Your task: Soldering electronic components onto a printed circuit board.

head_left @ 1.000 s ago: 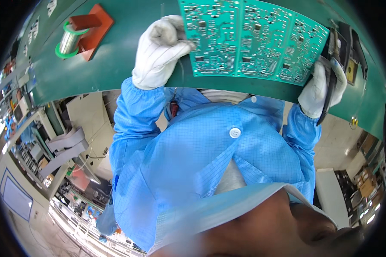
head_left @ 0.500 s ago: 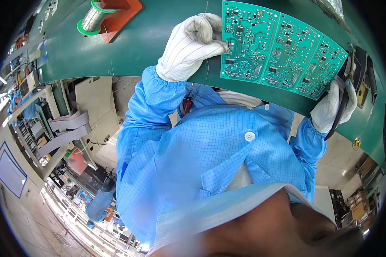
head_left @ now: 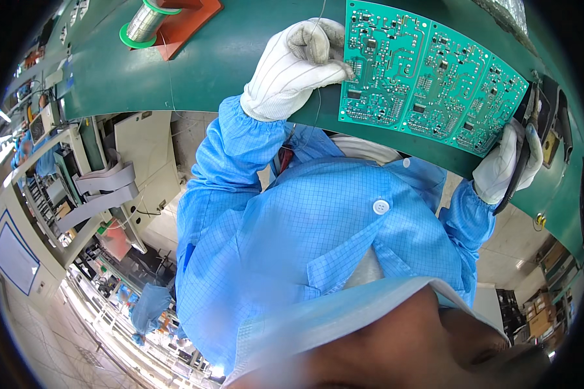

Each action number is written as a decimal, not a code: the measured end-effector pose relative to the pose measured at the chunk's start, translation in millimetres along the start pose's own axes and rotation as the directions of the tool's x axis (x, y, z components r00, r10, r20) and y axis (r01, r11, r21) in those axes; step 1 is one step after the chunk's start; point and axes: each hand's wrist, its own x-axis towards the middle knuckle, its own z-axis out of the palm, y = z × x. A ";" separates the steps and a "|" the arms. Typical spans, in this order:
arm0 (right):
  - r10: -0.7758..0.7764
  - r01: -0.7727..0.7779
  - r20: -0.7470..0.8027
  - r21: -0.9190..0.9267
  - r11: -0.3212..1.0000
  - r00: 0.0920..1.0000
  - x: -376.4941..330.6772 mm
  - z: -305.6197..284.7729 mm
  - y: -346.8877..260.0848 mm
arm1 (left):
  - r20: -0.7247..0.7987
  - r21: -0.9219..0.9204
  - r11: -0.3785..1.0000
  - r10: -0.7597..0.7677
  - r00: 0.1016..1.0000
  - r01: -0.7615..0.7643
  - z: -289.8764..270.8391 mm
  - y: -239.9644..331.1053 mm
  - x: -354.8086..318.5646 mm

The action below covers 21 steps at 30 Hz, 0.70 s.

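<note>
A long green circuit board panel (head_left: 428,71) with several repeated sections lies on the green bench mat (head_left: 207,58). My left hand (head_left: 298,65), in a white glove, is closed at the board's left edge. A thin solder wire (head_left: 318,104) runs through its fingers. My right hand (head_left: 503,168), also gloved, sits at the board's right end and grips a black soldering iron (head_left: 524,152) whose dark cable trails down past the wrist. Both sleeves are blue cleanroom fabric.
A solder spool (head_left: 143,21) rests on an orange-red stand (head_left: 188,16) at the far left of the mat. Black fixtures (head_left: 558,126) stand right of the board. Grey machine frames (head_left: 104,188) and another person in blue (head_left: 150,305) are below left.
The view has shifted, so the board and both hands sit further right in the picture. My left hand stays at the board's left edge and my right hand keeps the iron.
</note>
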 end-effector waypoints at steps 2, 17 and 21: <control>0.006 -0.006 -0.003 0.022 1.000 1.000 0.1 0.5 -0.5 | 0.002 -0.055 0.999 -0.002 1.000 0.002 0.4 -0.3 0.0; 0.041 -0.041 -0.004 0.041 0.998 0.999 -0.9 2.5 -6.5 | -0.003 -0.077 0.996 -0.037 0.999 0.037 -0.7 0.2 -0.5; 0.066 -0.065 -0.015 0.058 0.996 0.998 -0.7 1.1 -4.0 | 0.004 -0.040 0.996 -0.082 0.997 0.082 -1.9 5.9 -1.1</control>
